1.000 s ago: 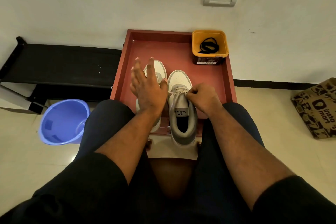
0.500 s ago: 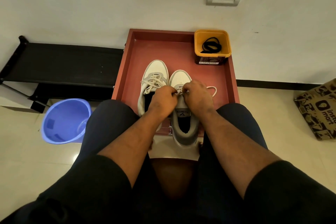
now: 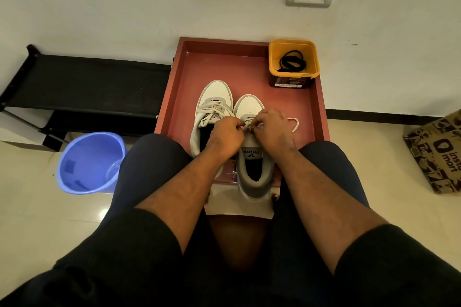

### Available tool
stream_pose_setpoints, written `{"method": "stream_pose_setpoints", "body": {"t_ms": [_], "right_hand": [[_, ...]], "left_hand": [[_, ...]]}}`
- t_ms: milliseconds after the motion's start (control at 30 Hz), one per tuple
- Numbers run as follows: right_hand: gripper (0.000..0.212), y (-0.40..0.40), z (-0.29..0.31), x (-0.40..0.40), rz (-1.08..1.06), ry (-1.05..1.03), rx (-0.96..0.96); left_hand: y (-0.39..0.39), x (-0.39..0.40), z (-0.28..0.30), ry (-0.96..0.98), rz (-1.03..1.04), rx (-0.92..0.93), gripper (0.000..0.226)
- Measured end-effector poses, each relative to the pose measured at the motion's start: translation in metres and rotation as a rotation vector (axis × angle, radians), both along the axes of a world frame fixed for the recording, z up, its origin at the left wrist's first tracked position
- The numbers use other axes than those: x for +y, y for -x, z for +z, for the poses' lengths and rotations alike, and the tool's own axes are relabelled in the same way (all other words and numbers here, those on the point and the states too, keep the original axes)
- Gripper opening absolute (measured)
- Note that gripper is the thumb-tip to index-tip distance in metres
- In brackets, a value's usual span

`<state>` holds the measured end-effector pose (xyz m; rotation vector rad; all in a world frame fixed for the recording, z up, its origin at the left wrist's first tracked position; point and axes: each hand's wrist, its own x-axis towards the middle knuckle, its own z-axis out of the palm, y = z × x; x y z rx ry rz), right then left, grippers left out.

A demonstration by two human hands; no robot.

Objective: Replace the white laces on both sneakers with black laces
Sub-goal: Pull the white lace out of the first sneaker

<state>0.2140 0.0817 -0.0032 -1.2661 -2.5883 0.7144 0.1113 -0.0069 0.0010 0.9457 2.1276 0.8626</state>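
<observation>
your left hand [image 3: 225, 136] has come down to join your right hand [image 3: 270, 129]; both now pinch the white lace [image 3: 293, 124] on the right sneaker [image 3: 252, 154] in the tray [image 3: 316, 107], so unlacing starts.

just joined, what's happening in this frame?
A seated person has both hands on the right sneaker in the red tray. The left hand and right hand pinch its white lace near the top eyelets, apparently undoing it. The left sneaker is fully laced in white. The black laces sit untouched in the yellow tub.
</observation>
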Motion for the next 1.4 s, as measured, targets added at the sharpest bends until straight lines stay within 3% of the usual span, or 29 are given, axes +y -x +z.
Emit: {"method": "stream_pose_setpoints", "body": {"t_ms": [67,200,267,333,433,567,700,767,867,933,1033,1100,1267,1400], "right_hand": [[0.010,-0.001,0.004,0.000,-0.153,0.013,0.132],[0.008,-0.012,0.017,0.014,-0.651,0.205,0.437],[0.021,-0.012,0.015,0.012,-0.529,0.100,0.324],[0.035,-0.009,0.011,0.004,-0.213,0.020,0.133],[0.028,-0.004,0.004,-0.010,0.057,-0.084,-0.078],[0.013,-0.002,0.003,-0.004,-0.059,-0.109,0.017],[0.017,-0.009,0.012,0.020,-0.576,0.080,0.437],[0.023,-0.013,0.020,0.021,-0.692,0.088,0.488],[0.012,-0.013,0.023,0.011,-0.572,-0.059,0.242],[0.036,-0.010,0.021,0.001,-0.367,-0.110,0.072],[0.032,-0.003,0.014,-0.009,-0.084,-0.157,-0.026],[0.027,-0.002,0.009,-0.012,-0.028,-0.136,-0.069],[0.019,0.001,0.008,-0.006,-0.095,-0.078,0.075],[0.019,-0.005,0.017,0.008,-0.468,0.093,0.491]], "left_hand": [[0.001,-0.002,-0.002,-0.005,0.011,-0.007,0.027],[0.003,-0.005,-0.005,-0.015,0.024,-0.019,0.030],[0.002,-0.005,-0.004,-0.022,0.028,-0.029,0.029],[0.001,-0.006,-0.003,-0.028,0.015,-0.031,0.027],[0.002,-0.007,-0.003,-0.032,-0.008,-0.029,0.024],[0.001,-0.008,0.002,-0.040,-0.028,0.009,0.026],[0.001,-0.007,0.002,-0.041,-0.014,-0.002,0.031],[0.000,-0.008,0.001,-0.042,-0.005,-0.014,0.031],[0.000,-0.008,0.001,-0.042,0.005,-0.024,0.030],[0.000,-0.007,0.001,-0.038,-0.004,-0.021,0.030],[0.001,-0.006,0.001,-0.032,-0.018,-0.009,0.027],[0.002,-0.005,-0.001,-0.031,-0.019,0.000,0.027],[0.004,-0.005,0.000,-0.044,0.000,-0.004,0.027],[0.005,-0.007,0.000,-0.070,0.021,0.002,0.030]]}}
